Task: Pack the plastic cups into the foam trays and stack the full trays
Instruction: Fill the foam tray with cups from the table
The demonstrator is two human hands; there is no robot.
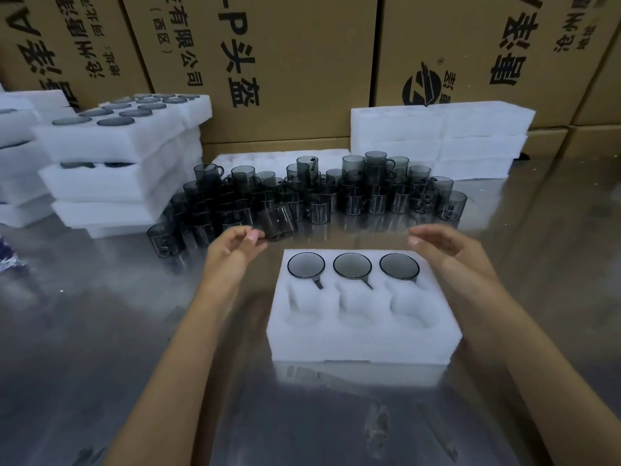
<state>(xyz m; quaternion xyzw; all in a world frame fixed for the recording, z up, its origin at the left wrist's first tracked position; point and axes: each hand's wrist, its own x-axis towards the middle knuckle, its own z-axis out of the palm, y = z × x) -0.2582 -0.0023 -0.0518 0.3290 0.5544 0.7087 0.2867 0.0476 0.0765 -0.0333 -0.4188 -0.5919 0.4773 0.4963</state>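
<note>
The bkgd is filled by large brown cardboard cartons (302, 62), stacked side by side w/ black printed characters & a round logo on 1 of them. No wall or window can be made out behind them. The work area is formed by a grey, glossy metal surface (100, 331), on which blurred reflections are seen. Lighting is even & dim, approx. overhead; no lamp is shown.

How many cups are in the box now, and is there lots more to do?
Done: three cups fill the far row of the foam tray, and full trays are stacked at left. In hand: the left hand pinches a tilted cup; the right hand hovers open. Left: three near pockets, plus the big pile of loose cups.
</note>
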